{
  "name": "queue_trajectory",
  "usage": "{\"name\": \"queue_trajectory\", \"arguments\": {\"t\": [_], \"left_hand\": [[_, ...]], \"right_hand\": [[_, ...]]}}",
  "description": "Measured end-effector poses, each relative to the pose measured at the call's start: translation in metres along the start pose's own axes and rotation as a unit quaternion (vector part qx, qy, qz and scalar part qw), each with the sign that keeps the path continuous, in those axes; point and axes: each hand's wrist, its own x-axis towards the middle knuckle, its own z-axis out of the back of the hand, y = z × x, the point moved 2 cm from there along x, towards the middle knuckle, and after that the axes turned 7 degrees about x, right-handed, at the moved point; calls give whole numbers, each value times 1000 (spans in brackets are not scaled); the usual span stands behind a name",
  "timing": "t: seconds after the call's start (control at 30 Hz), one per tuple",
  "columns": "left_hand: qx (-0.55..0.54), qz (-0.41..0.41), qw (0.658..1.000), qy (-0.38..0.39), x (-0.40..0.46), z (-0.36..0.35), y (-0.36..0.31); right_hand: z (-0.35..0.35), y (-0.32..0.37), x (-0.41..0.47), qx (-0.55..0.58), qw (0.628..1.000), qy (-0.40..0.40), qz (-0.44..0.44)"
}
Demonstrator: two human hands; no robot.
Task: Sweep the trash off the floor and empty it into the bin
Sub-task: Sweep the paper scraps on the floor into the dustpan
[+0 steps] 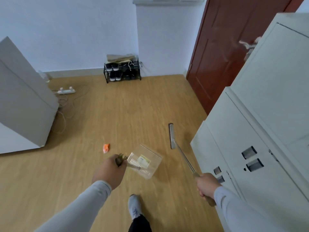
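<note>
My left hand (111,171) grips the handle of a clear plastic dustpan (147,160), whose pan hangs low over the wooden floor just right of the hand. My right hand (206,185) is closed around the handle of a long broom; its metal shaft runs up and left to a narrow flat head (171,136) near the floor, beside the cabinet. An orange scrap of trash (106,148) lies on the floor, up and left of the dustpan and apart from both tools. No bin is in view.
A pale metal cabinet (260,131) fills the right side, a grey appliance (21,104) the left. A power strip with loose cables (66,91) lies by the appliance. A black shoe rack (122,71) stands at the far wall, a red-brown door (229,47) beyond. My shoe (134,206) is below.
</note>
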Motion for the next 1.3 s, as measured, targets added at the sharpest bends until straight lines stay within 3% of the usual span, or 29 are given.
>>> {"name": "queue_trajectory", "arguments": {"t": [0.33, 0.57, 0.9, 1.3], "left_hand": [[-34, 1, 999, 13, 181, 57, -34], [-29, 15, 999, -3, 293, 71, -88], [-11, 62, 997, -36, 443, 96, -185], [-46, 106, 993, -15, 613, 120, -206]], "right_hand": [[-16, 185, 69, -20, 998, -24, 53], [-2, 277, 175, -26, 999, -7, -23], [55, 428, 324, -100, 995, -4, -2], [56, 581, 425, -156, 988, 5, -8]]}}
